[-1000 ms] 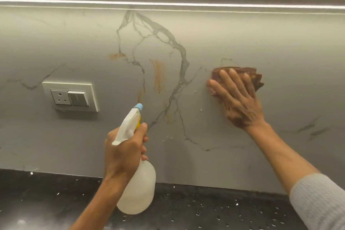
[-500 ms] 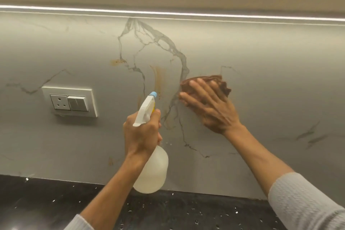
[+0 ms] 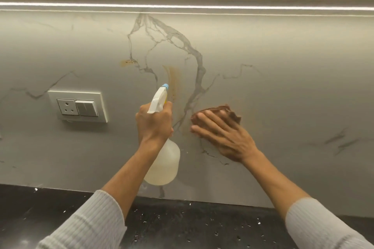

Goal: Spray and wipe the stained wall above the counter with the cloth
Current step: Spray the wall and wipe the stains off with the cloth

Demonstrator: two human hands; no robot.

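Note:
The pale marble-veined wall [image 3: 283,87] carries an orange-brown streak stain [image 3: 174,79] near its middle and a smaller orange smudge [image 3: 126,62] up and to the left. My left hand [image 3: 154,124] grips a white spray bottle [image 3: 164,163] by the neck, its blue-tipped nozzle pointing up at the streak. My right hand [image 3: 224,137] lies flat with fingers spread, pressing a brown cloth [image 3: 232,114] against the wall, just right of the bottle and below the streak. Most of the cloth is hidden under the hand.
A white socket and switch plate [image 3: 78,106] is set in the wall to the left of my left hand. A black speckled counter [image 3: 182,224] runs along the bottom. A light strip [image 3: 182,6] glows under the cabinet above.
My right hand slid the cloth leftward and then downward across the wall. My left hand raised the spray bottle up and to the right, closer to the streak.

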